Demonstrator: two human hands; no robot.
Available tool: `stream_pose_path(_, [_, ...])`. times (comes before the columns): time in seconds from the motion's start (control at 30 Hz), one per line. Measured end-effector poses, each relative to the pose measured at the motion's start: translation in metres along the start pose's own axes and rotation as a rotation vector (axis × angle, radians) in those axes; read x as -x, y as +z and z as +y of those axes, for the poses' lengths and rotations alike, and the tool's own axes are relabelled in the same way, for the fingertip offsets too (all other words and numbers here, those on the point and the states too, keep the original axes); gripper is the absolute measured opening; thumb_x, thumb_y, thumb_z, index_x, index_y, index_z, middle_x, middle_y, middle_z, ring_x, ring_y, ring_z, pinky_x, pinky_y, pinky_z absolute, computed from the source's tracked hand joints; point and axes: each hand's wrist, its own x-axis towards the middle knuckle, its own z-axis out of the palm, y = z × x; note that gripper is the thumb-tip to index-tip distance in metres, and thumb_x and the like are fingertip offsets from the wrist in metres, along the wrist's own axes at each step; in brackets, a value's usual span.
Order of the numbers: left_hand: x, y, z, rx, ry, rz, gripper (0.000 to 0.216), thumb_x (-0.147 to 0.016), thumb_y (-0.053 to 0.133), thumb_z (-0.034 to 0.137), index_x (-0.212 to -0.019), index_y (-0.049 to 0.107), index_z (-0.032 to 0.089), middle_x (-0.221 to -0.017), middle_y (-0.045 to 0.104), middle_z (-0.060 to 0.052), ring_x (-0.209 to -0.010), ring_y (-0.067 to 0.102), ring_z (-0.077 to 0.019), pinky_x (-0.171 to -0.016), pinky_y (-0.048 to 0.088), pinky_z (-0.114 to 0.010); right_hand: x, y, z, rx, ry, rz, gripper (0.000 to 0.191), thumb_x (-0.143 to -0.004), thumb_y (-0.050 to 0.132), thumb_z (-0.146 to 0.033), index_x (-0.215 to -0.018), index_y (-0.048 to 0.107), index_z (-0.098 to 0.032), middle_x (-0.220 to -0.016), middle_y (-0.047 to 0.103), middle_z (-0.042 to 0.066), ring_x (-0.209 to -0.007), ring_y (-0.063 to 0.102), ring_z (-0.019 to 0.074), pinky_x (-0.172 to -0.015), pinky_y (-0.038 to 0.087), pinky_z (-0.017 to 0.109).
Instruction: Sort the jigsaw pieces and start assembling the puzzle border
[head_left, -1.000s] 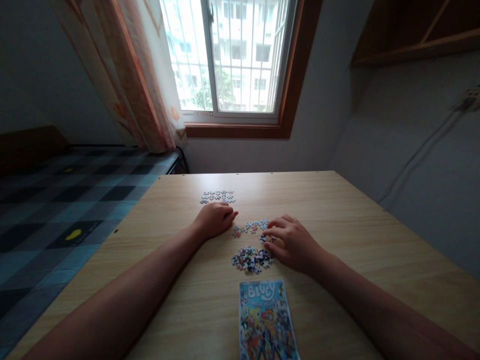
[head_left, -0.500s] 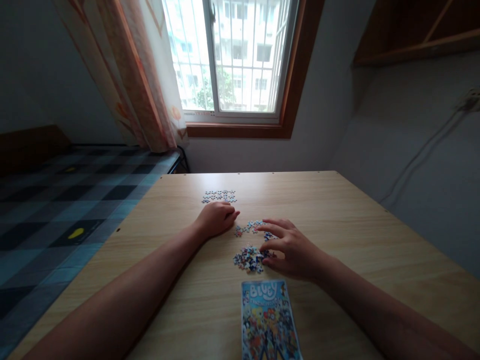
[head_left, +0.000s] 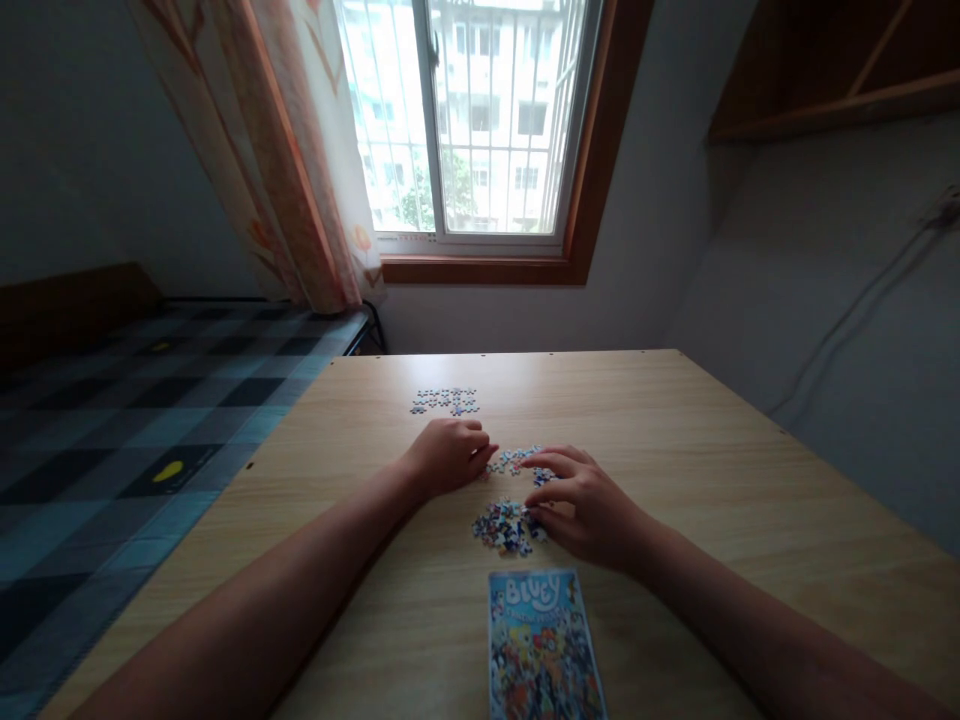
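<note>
My left hand [head_left: 452, 456] rests low over the table, its fingers curled and their tips by the left end of a loose band of jigsaw pieces [head_left: 511, 461]. Whether it grips a piece is hidden. My right hand [head_left: 589, 500] reaches in from the right. Its thumb and a finger pinch a puzzle piece at the right edge of a heaped pile of pieces [head_left: 501, 527], while the index finger stretches over the band. Beyond the left hand, several separate pieces [head_left: 446, 398] lie in rough rows.
A blue picture box or card marked "Bluey" [head_left: 546, 645] lies nearest me on the wooden table [head_left: 675, 430]. To the left stands a bed with a checked cover [head_left: 225, 400]. A barred window [head_left: 487, 130] and a curtain [head_left: 300, 200] are behind the table.
My left hand has moved right and nearer, to the band of pieces. The right hand's thumb and finger have come together at the pile. The view has tilted slightly.
</note>
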Motion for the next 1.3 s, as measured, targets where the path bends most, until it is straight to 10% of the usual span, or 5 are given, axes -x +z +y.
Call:
stream_pose_path(0.3, [0.000,0.000,0.025,0.006,0.166,0.009,0.047,-0.099,0.040,0.039,-0.065,0.066,0.019,-0.063,0.061,-0.004,-0.053,0.054,-0.0122,-0.052,0.040,-0.026,-0.003,0.001,-0.001,0.039,-0.055,0.115,0.013,-0.089,0.061,-0.019,-0.083,0.072,-0.023,-0.087,0.074,0.004,-0.086,0.064,0.0210,-0.085,0.047,0.039])
stream_pose_path(0.53, [-0.004,-0.007,0.043,0.140,-0.004,0.120,0.030,-0.097,0.046,0.038,-0.089,0.071,0.022,-0.081,0.071,-0.003,-0.064,0.062,-0.0140,-0.057,0.042,-0.026,0.001,0.001,0.009,0.084,0.110,0.213,0.014,-0.094,0.056,-0.026,-0.088,0.068,-0.022,-0.081,0.074,0.005,-0.075,0.068,0.0192,-0.072,0.047,0.031])
stream_pose_path(0.87, [0.027,-0.018,-0.079,-0.195,-0.589,0.109,0.025,-0.082,0.054,0.024,-0.089,0.079,0.022,-0.091,0.074,-0.007,-0.062,0.061,-0.0172,-0.057,0.041,-0.027,0.004,-0.010,0.025,0.022,0.281,0.277,0.013,-0.093,0.055,-0.030,-0.089,0.064,-0.022,-0.075,0.073,0.001,-0.066,0.071,0.0176,-0.061,0.049,0.026])
stream_pose_path(1.3, [0.028,-0.013,-0.077,-0.137,-0.743,-0.053,0.032,-0.088,0.050,0.034,-0.097,0.081,0.032,-0.109,0.073,0.001,-0.086,0.068,-0.0202,-0.073,0.050,-0.028,0.007,-0.012,0.069,-0.106,0.508,0.329,0.022,-0.089,0.058,-0.041,-0.093,0.068,-0.022,-0.082,0.074,0.004,-0.059,0.069,0.0169,-0.052,0.053,0.025])
